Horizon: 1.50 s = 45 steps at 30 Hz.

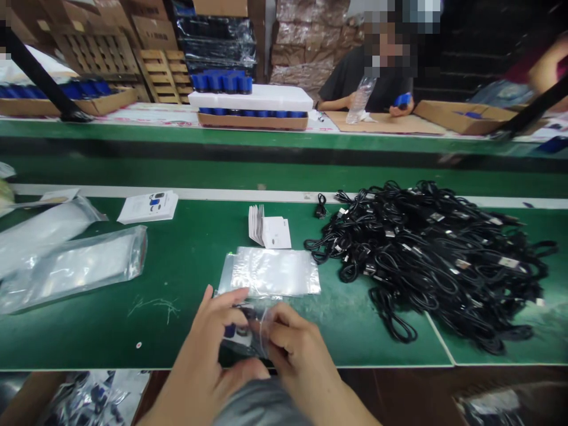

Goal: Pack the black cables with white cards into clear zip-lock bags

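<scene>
Bare left hand (212,337) and bare right hand (296,349), close together just above the near edge of a long green work bench (133,337). Fingers (284,331) on both hands bent and closed, pinching a small clear plastic bag (243,334) from two sides, with something dark and a bit of blue inside. Just past the hands, a flat stack of thin, shiny clear plastic bags (270,272). Behind that, a small pile of white paper cards (268,228). To the right, a big tangled heap of black cables with silver plugs (426,260), near the stack but not on it. Down below the bench edge, a heap of filled clear bags (86,402).

Possible trouble: slippery plastic sliding out of the pinch, then a fall off the near edge, so close to the hands. Thin bags, easy to knock with a wrist, and maybe a slide into the cables. Long black loops, easy to snag on a finger or sleeve, with a tug on the whole heap. Damp or rushed fingers, a worse grip.
</scene>
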Motion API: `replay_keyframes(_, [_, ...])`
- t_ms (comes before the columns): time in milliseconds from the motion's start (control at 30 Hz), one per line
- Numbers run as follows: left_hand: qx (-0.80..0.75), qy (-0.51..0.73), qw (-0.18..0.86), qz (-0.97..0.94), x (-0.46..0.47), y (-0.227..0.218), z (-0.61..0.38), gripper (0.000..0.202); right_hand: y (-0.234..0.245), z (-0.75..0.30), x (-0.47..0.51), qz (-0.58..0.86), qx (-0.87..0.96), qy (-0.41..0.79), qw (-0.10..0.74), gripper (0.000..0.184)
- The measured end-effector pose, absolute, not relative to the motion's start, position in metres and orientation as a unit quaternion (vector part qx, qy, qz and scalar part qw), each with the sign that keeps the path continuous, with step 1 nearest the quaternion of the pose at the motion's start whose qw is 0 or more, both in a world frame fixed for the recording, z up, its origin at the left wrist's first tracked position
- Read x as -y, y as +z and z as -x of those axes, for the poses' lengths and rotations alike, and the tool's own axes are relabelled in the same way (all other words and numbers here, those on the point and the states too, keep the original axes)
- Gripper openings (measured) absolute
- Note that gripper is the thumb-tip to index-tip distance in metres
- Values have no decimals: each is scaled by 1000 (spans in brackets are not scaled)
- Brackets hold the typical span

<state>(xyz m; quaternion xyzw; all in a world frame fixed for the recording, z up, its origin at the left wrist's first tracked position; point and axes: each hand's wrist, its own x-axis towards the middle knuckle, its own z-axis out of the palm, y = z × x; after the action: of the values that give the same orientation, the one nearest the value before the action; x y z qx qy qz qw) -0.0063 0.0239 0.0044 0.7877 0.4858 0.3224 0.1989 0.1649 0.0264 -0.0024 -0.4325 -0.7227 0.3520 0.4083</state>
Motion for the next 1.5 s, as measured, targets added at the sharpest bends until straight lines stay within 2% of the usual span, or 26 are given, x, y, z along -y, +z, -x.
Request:
replay_keyframes(67, [-508, 243, 249, -788, -35, 13, 17, 51, 0, -169, -29, 414, 750, 361, 368, 35])
replay_keyframes(100, [-508, 202, 274, -791, -40, 18, 20, 47, 2, -172, -29, 404, 761, 368, 351, 39])
replay_keyframes(200, [-503, 121, 343, -784, -49, 31, 20, 14, 14, -180, -30, 388, 765, 403, 318, 47])
replay_keyframes(267, [-528, 125, 366, -756, -49, 35, 17, 20, 23, -187, -29, 393, 753, 429, 307, 48])
replay_keyframes(400, [-572, 181, 400, -692, -43, 31, 11, 24, 30, -195, -28, 425, 734, 444, 289, 23])
replay_keyframes(467, [-562, 192, 438, -675, -40, 29, 9, 27, 27, -196, -29, 432, 721, 445, 310, 8])
replay_keyframes(567, [-541, 225, 478, -655, -39, 29, 8, 27, 25, -194, -30, 430, 699, 452, 349, 16])
replay_keyframes(733, [-557, 258, 435, -659, -40, 33, 12, 32, 28, -194, -31, 424, 688, 453, 375, 15])
replay_keyframes(900, [-550, 292, 388, -680, -41, 33, 12, 13, 30, -193, -28, 497, 605, 440, 440, 27])
replay_keyframes(1100, [-521, 332, 364, -696, -38, 31, 9, 13, 34, -192, -25, 510, 547, 477, 461, 34])
replay_keyframes(1367, [-546, 359, 344, -674, -33, 28, 6, 12, 31, -192, -29, 510, 576, 482, 419, 24])
replay_keyframes(1467, [-543, 378, 350, -663, -32, 25, 5, 11, 28, -192, -31, 498, 602, 487, 389, 7])
replay_keyframes(1500, [-540, 380, 358, -660, -32, 24, 5, 11, 28, -192, -31, 493, 608, 489, 385, 8])
